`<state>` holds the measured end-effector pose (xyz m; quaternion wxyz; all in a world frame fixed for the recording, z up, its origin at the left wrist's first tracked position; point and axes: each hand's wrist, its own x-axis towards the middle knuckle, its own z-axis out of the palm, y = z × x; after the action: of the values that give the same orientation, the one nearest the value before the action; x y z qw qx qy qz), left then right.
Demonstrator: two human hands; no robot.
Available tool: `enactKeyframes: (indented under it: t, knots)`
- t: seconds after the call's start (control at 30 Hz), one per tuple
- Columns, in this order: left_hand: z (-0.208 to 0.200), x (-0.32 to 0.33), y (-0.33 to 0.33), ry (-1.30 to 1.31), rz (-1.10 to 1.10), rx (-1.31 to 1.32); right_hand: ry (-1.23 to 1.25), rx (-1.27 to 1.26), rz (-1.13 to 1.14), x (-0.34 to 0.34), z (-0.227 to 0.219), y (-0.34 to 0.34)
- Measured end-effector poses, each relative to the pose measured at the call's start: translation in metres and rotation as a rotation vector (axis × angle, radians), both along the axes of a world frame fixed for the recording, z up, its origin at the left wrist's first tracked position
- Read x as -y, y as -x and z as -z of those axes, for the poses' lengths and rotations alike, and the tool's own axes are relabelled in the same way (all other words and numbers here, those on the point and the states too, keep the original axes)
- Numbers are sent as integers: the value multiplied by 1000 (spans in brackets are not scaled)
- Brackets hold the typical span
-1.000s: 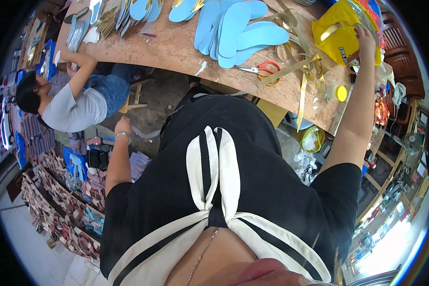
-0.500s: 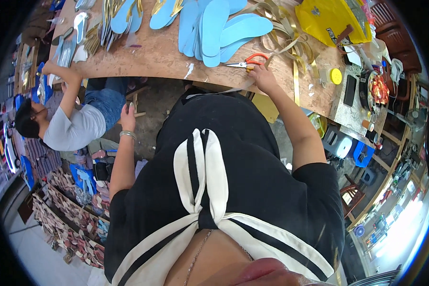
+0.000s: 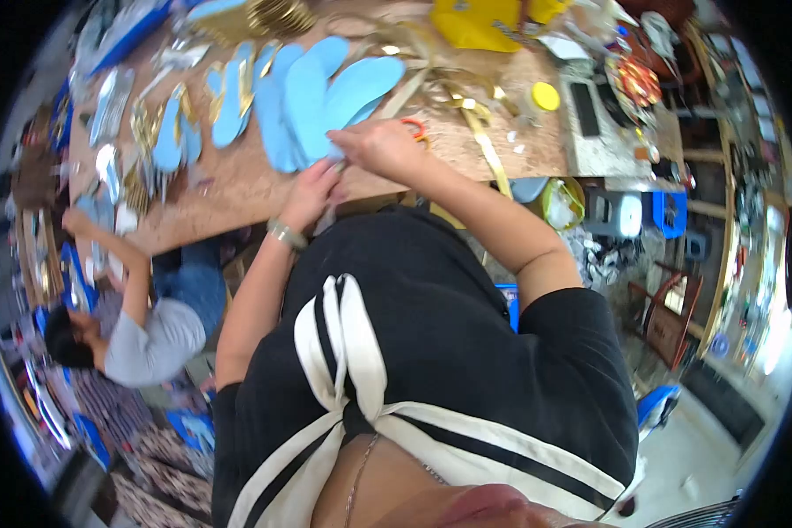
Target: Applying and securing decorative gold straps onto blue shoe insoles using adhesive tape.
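Observation:
At the table's front edge my two hands have come together, somewhat blurred by motion. My right hand (image 3: 380, 150) is closed in a pinch beside the light blue insoles (image 3: 304, 101). Just below it, my left hand (image 3: 310, 195) is closed too, a bracelet on its wrist. A narrow beige-gold strip (image 3: 405, 92) runs from a loose heap down behind my right hand, and a pale bit of it seems to show between and below my fingers. Scissors with orange handles (image 3: 415, 130) lie partly hidden behind my right hand.
Gold-strapped blue soles (image 3: 178, 132) lie at the left of the table. To the right are a yellow bag (image 3: 477, 25), a yellow-lidded jar (image 3: 544, 97) and a black phone (image 3: 584, 110). A co-worker (image 3: 154, 339) sits at the left.
My left hand has risen from beside my lap to the table edge and met my right hand. My right hand has moved left, away from the scissors. My view has shifted right.

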<state>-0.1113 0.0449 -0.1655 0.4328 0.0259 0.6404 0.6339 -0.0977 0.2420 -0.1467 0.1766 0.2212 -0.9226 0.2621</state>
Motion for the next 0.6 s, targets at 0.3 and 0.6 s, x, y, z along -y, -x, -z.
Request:
enactKeyframes:
  t: [0.3, 0.6]
  knots:
    - [-48, -4, -6, -358, -190, 56, 816, 516, -222, -15, -14, -38]
    - [-68, 0, -21, -505, -259, -191, 991, 894, -213, -5, -51, -28]
